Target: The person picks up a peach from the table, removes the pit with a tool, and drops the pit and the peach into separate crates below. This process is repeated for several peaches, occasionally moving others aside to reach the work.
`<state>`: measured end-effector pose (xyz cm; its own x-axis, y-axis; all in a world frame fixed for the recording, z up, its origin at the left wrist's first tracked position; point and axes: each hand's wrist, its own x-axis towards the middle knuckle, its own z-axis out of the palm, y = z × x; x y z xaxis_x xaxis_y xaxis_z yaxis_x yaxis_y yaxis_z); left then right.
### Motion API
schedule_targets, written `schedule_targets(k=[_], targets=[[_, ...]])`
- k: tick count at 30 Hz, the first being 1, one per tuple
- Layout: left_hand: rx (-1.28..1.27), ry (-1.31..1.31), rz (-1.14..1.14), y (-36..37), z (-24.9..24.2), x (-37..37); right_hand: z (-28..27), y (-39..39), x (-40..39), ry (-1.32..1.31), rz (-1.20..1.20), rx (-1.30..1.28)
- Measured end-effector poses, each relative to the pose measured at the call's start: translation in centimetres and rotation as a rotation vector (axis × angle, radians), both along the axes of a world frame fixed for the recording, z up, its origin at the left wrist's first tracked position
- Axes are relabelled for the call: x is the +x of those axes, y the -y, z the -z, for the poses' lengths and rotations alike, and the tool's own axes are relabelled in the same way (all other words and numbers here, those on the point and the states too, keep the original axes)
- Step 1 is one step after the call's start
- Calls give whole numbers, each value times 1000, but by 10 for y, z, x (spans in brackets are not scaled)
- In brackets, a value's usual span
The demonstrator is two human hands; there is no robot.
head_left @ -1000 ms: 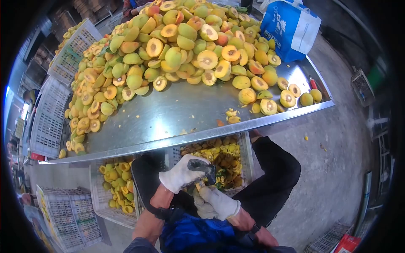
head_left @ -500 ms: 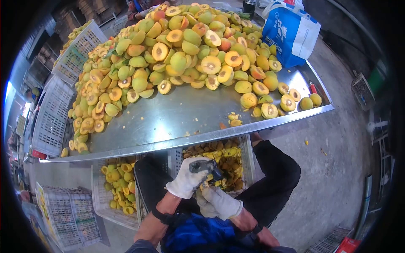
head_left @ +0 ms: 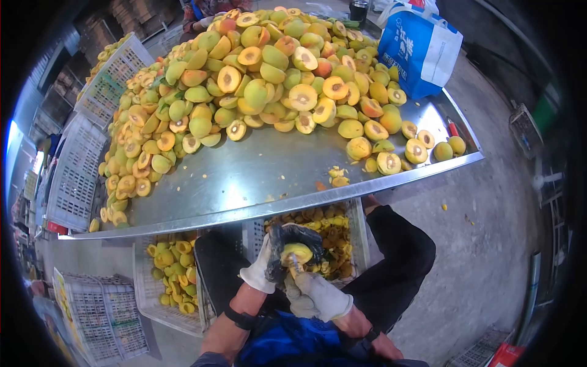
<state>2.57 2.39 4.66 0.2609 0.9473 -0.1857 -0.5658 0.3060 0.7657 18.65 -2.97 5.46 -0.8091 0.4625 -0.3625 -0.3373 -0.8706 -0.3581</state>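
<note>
My left hand (head_left: 269, 255), in a white glove with black fingers and palm, is curled around a yellow-green peach half (head_left: 298, 251). Pinched in my right hand (head_left: 317, 296), gloved in whitish-grey, is a thin metal tool (head_left: 295, 266); its tip meets the near side of that half, and its exact shape is hidden. Both hands are together above my lap, just in front of the metal table (head_left: 244, 177). Below and beyond them, a crate (head_left: 359, 235) contains yellow and brown fruit scraps.
Halved peaches (head_left: 257, 92) are heaped on the table. A blue-and-white bag (head_left: 416, 52) and a red-handled tool (head_left: 452, 127) are at its right side. A crate of hollowed halves (head_left: 143, 281) stands left of my legs, near stacked crates (head_left: 101, 318). Someone's sleeve (head_left: 223, 7) shows behind the heap.
My left hand has turned and opened out, bringing the peach half into view in its palm. My right hand stays close by, with the tool now visible against the fruit.
</note>
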Motion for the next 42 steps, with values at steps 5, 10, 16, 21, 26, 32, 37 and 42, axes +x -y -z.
schedule_targets(k=[5, 10, 16, 21, 26, 32, 37, 42], targets=[[-13, 48, -136, 13, 41, -2, 13, 1, 3, 161, 51, 218], [58, -321, -208, 17, 21, 4, 12, 3, -4, 343, 70, 321], [86, -32, 99, 6, 27, -14, -1, 9, -11, 169, 70, 86], [-8, -23, -114, 10, 29, 2, 33, 19, -17, 510, 120, 656], [-21, -286, -385, 15, 26, 17, 37, 19, -22, 1102, 287, 1515], [-137, -227, -557, 22, 24, 19, 26, 16, -22, 1008, 236, 1209], [-179, -177, -711, 13, 27, 3, -3, 11, -24, 926, 361, 1146], [-194, -103, -919, 15, -17, -42, 3, 13, -21, 971, 343, 1174]])
